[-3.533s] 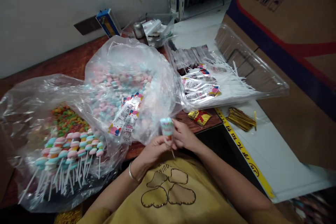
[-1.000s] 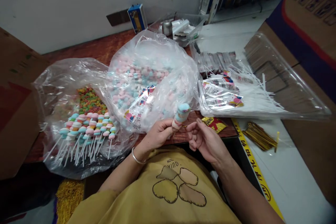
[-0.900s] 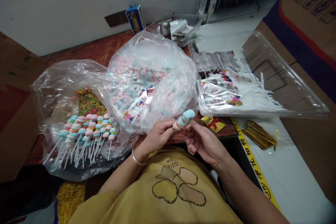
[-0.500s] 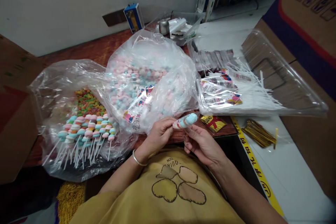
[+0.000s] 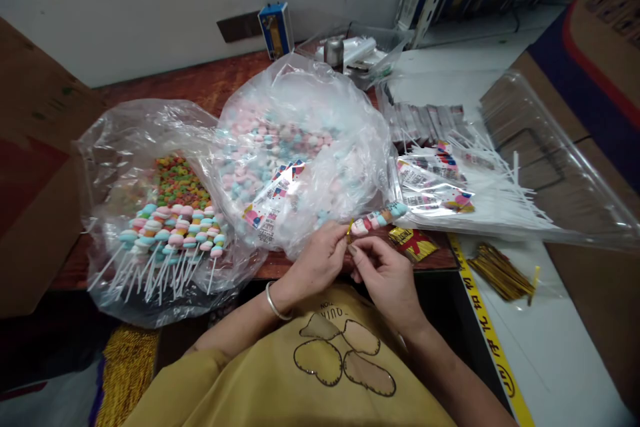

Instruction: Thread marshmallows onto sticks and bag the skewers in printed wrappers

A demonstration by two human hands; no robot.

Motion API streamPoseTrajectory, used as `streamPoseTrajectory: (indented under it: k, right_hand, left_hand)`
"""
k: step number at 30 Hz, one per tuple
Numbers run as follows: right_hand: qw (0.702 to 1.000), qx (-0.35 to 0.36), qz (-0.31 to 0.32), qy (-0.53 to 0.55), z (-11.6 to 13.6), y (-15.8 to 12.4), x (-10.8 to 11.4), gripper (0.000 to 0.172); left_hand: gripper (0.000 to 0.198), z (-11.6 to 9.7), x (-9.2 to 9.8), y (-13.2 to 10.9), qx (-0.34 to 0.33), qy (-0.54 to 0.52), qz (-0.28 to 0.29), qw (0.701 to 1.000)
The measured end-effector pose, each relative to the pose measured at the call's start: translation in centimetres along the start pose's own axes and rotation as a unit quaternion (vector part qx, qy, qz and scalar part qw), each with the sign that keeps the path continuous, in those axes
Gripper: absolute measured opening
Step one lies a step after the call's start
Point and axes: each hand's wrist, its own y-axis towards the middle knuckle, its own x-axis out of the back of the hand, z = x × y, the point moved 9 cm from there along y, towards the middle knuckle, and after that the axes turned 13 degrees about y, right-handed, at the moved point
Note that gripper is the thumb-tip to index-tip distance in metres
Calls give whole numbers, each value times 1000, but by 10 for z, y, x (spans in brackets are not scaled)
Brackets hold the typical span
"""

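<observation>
Head view, looking down: both hands meet at lower centre of the frame, just over the near edge of the wooden table [image 5: 200,83]. The left hand [image 5: 320,257] is closed, thumb and fingers pinched round the stick end of a candy skewer [image 5: 379,219], which lies nearly level and points toward the right of the frame, its pink and blue pieces already inside a clear sleeve. The right hand [image 5: 385,277] is curled, its fingertips nipped onto a gold tie [image 5: 349,230] at the sleeve's neck, touching the left thumb. By my reading this piece is threaded and bagged, with only the closing of the neck left (whether the tie is fully twisted is too small to tell).

At left of the frame, an open plastic bag [image 5: 105,147] holds a row of assembled skewers [image 5: 170,233] with white sticks fanned toward the bottom edge, so a fair batch looks done; none of those show a printed sleeve clearly. At centre, a second bag [image 5: 350,113] holds plenty of loose pink and blue candies [image 5: 270,140]. At right, a clear tray [image 5: 575,223] carries many bare white sticks [image 5: 500,193] and printed sleeves [image 5: 430,177], and a bundle of spare gold ties [image 5: 500,271] lies just below it. Judging by those stocks, much remains unmade.
</observation>
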Motion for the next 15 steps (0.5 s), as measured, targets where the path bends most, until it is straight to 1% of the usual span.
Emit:
streamPoseTrajectory:
  k: [4,7,9,12,14,15]
  right_hand:
    - [997,-62,-3,55,-17,2,4,35]
    - [994,-78,-6,71,-22,1,4,40]
    - [994,-76,-13,72,-25,1,5,40]
    - [996,-55,-27,65,-28,2,7,37]
    - [998,-28,-36,52,-28,2,8,32]
    - [998,-15,-42,51,-27,2,9,29]
  left_hand:
    - [24,0,-2,-5,15,-9,23,1000]
    - [32,5,-4,-6,32,-8,21,999]
    - [35,9,-5,-5,38,-2,9,999]
    - [34,15,-6,-4,46,-15,-11,999]
    - [34,20,-8,-3,58,-51,-14,997]
    - [35,24,-10,-3,68,-83,-7,994]
